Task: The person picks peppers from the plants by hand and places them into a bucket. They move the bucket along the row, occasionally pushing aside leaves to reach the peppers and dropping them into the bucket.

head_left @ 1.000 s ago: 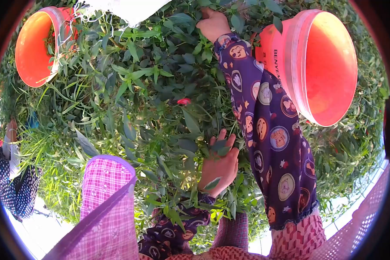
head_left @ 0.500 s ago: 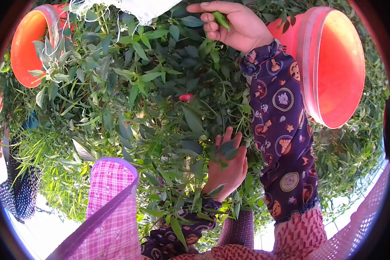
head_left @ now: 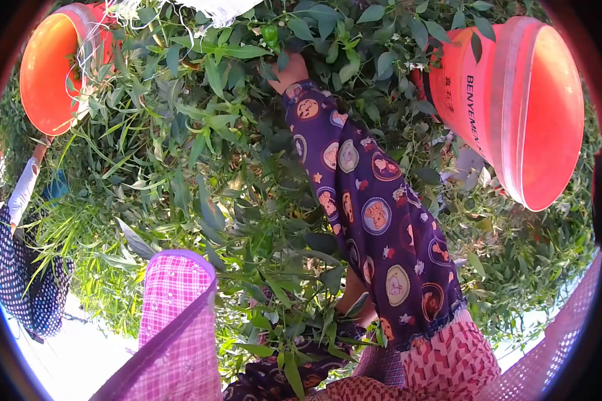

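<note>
Reaching into the leafy green plants at the upper middle is my right hand (head_left: 291, 72), in a dark patterned sleeve; leaves hide its fingers. A green pepper (head_left: 269, 35) hangs just above it. My left hand (head_left: 354, 297) is low among the foliage, partly behind my right sleeve, its fingers hidden. What either hand holds does not show.
A red bucket (head_left: 471, 93) lies tilted at the upper right, its opening facing right. Another red bucket (head_left: 50, 73) is at the upper left, beside white netting (head_left: 214, 9). A co-worker's arm (head_left: 23, 190) shows at the left edge. Pink checked cloth (head_left: 177, 294) covers the lower left.
My right hand has moved left and down into the leaves, and the green pepper it held no longer shows in it. My left hand is now mostly covered. The co-worker's arm has shifted.
</note>
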Available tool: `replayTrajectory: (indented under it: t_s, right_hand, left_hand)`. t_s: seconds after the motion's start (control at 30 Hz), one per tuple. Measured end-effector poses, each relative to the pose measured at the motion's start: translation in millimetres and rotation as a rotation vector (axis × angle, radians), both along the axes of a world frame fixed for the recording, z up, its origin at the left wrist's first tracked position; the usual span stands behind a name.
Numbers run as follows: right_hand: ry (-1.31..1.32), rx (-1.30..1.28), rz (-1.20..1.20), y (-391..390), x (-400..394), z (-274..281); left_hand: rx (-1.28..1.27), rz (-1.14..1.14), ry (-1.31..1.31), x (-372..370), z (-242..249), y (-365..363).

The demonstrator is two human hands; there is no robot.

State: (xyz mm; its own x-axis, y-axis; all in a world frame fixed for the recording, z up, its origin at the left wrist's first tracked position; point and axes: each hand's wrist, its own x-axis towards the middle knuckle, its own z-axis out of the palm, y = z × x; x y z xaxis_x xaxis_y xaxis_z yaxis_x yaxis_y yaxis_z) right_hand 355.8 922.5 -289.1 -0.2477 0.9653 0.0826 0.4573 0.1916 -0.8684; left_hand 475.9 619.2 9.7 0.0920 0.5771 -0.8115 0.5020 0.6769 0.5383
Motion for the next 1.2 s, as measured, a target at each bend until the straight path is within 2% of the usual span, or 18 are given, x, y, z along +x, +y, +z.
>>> replayTrajectory:
  t_s: [0.03, 0.07, 0.1, 0.17, 0.2, 0.33, 0.4, 0.5, 0.53, 0.63, 0.7, 0.73, 0.83, 0.87, 0.93, 0.97, 1.03, 1.2]
  right_hand:
    - [0.045, -0.123, 0.115, 0.1, 5.1, 4.0]
    - [0.584, -0.622, -0.115, 0.5, -8.0, 9.1]
    - [0.562, -0.619, -0.124, -0.1, -3.7, 26.0]
    - [-0.068, -0.652, -0.145, -2.4, -0.4, 56.7]
    - [-0.098, -0.168, 0.048, -8.6, -1.7, 42.0]
    - [0.083, -0.038, -0.172, -34.2, -40.7, 48.8]
    - [0.308, -1.013, 0.156, -17.8, -25.9, 88.1]
    - [0.648, -1.3, 0.164, -16.6, 13.7, 70.2]
    - [0.276, -0.945, 0.094, -20.4, 40.0, 145.1]
    - [-0.58, -0.113, 0.287, -7.1, 87.1, 192.2]
    - [-0.549, 0.203, 0.114, -2.2, 118.1, 205.6]
    - [-0.356, 0.336, -0.016, 4.2, 132.6, 204.6]
    - [0.148, -0.492, -0.224, 12.2, 150.5, 218.2]
    - [0.147, -0.492, -0.223, 11.5, 155.5, 204.7]
    - [-0.491, -0.46, 0.189, 12.5, 158.3, 167.8]
    - [-0.487, -0.459, 0.192, 12.6, 154.7, 158.0]
    - [-1.061, -0.54, 0.337, 9.8, 135.5, 149.5]
    - [-1.013, -0.556, 0.281, 13.4, 138.1, 111.2]
  left_hand:
    - [0.022, -0.009, 0.013, 2.2, -0.7, 0.8]
    - [0.041, -0.019, 0.021, 2.4, -0.3, 1.8]
    - [0.062, -0.026, 0.03, 2.4, -1.9, 3.4]
    - [0.099, -0.038, 0.047, 2.6, -2.7, 7.3]
    - [0.114, -0.044, 0.057, 2.2, -2.6, 8.7]
    - [0.178, -0.062, 0.088, 2.6, -3.7, 13.2]
    - [0.212, -0.067, 0.105, 6.0, -6.2, 11.5]
    - [0.269, -0.063, 0.113, 15.2, -10.3, 6.9]
    - [0.27, -0.061, 0.11, 14.4, -7.4, 20.8]
    - [0.36, 0.023, 0.069, 8.5, 4.9, 96.9]
    - [0.416, 0.081, 0.052, 3.6, 7.1, 130.6]
    - [0.47, -0.055, 0.081, 3.1, 0.8, 127.6]
    - [0.394, -0.137, 0.09, -9.8, 7.3, 128.1]
    - [0.394, -0.135, 0.089, -8.7, 7.1, 126.9]
    - [0.419, -0.119, 0.096, -7.3, 5.3, 124.3]
    - [0.419, -0.118, 0.1, -7.6, 4.8, 124.2]
    - [0.417, -0.108, 0.081, -8.2, 3.9, 122.6]
    - [0.498, -0.091, 0.137, 0.4, -5.3, 108.6]
